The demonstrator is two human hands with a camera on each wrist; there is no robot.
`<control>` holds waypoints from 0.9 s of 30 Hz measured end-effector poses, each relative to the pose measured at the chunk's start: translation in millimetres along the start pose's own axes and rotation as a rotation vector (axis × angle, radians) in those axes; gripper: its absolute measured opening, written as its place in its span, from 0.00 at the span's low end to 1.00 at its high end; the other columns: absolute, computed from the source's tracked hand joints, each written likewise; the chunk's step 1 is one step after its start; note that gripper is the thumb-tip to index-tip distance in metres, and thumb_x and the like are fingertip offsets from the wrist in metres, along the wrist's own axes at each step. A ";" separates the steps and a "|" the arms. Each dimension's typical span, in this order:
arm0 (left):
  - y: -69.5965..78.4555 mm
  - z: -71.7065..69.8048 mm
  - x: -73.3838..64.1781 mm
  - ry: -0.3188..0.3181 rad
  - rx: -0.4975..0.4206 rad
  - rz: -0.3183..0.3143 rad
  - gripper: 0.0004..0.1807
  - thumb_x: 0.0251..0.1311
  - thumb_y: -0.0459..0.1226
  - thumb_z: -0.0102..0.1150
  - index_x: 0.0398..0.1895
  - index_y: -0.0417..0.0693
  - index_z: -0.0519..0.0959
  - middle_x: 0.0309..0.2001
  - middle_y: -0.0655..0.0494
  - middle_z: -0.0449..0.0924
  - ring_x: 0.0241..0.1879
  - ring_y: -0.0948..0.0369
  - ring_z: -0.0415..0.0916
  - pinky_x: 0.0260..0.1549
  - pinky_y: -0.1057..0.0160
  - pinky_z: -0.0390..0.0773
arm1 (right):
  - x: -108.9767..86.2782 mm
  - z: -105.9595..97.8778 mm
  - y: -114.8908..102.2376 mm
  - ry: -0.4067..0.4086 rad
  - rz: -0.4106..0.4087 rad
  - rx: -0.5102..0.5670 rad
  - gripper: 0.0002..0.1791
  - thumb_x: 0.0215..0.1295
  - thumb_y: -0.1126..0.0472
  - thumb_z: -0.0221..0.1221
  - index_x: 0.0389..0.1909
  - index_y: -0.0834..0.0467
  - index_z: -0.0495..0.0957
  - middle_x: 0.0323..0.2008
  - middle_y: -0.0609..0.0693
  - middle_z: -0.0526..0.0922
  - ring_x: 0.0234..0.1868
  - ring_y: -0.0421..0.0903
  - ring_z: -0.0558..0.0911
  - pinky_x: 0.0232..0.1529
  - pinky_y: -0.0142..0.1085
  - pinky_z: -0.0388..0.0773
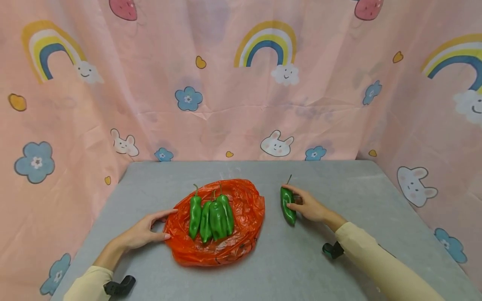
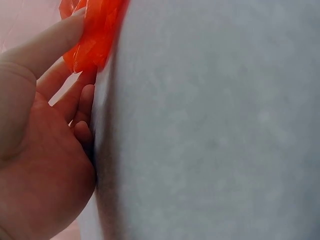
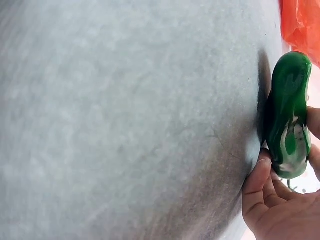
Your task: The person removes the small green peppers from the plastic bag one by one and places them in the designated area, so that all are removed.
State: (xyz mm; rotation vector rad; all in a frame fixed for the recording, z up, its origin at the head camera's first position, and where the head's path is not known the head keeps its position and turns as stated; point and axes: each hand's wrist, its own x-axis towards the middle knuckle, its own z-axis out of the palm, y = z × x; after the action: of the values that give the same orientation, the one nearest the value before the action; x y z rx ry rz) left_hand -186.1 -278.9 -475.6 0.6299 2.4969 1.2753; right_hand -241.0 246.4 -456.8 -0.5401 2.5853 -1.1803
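Head view: right fingers (image 1: 296, 190) hold a glossy, slender green pepper (image 1: 288, 214).

Open lane on grey table (image 1: 276, 255) between red plastic bag (image 1: 246, 205) and green pepper (image 1: 287, 214) in right hand (image 1: 312, 207). Pepper bunch (image 1: 217, 219) blocks way over bag. Left hand (image 1: 137, 234) blocks bag's left side. Pink curtain (image 1: 226, 129) walls off back.

Right fingers (image 1: 295, 190) hold pepper (image 1: 287, 212); left (image 1: 156, 237) seemingly touch bag (image 1: 246, 209).
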 end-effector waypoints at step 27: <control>-0.6 1.5 0.0 0.009 0.030 -0.025 0.37 0.56 0.46 0.66 0.70 0.60 0.66 0.69 0.50 0.67 0.61 0.73 0.63 0.62 0.71 0.60 | -2.5 -25.5 -12.2 0.093 -0.002 -0.040 0.35 0.71 0.55 0.53 0.75 0.56 0.53 0.71 0.71 0.56 0.61 0.71 0.71 0.58 0.65 0.68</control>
State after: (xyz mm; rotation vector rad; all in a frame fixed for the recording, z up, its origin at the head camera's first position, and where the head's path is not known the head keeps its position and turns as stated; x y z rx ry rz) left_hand -185.6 -278.1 -476.9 0.5986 2.5274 1.2374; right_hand -245.3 257.3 -430.9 -0.5074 2.6925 -1.1835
